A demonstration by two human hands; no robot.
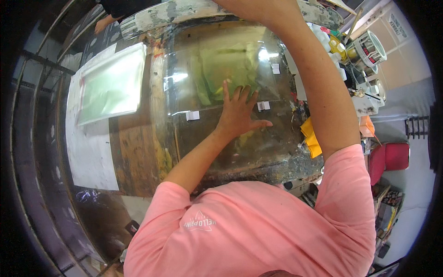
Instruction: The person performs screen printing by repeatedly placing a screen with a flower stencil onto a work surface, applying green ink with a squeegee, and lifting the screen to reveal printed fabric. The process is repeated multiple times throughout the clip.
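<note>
My left hand (236, 111) lies with its fingers spread over a clear, glossy sheet (180, 94) on the dark, stained tabletop. A greenish, yellowish patch (226, 64) shows at the sheet, just beyond my fingertips. Small white tabs (192, 115) sit along the sheet's near and right edges. My right arm reaches far forward across the right side. Only the heel of my right hand (251, 8) shows at the top edge; its fingers are out of the picture, so what it holds or touches is hidden.
On the left, a stack of clear sheets (113, 87) rests on white paper (92, 157). A paint-smeared bar (161, 19) spans the far side. Cans (367, 50) and bottles crowd the right edge, near a yellow cloth (311, 138). Another person's hand (102, 24) shows far left.
</note>
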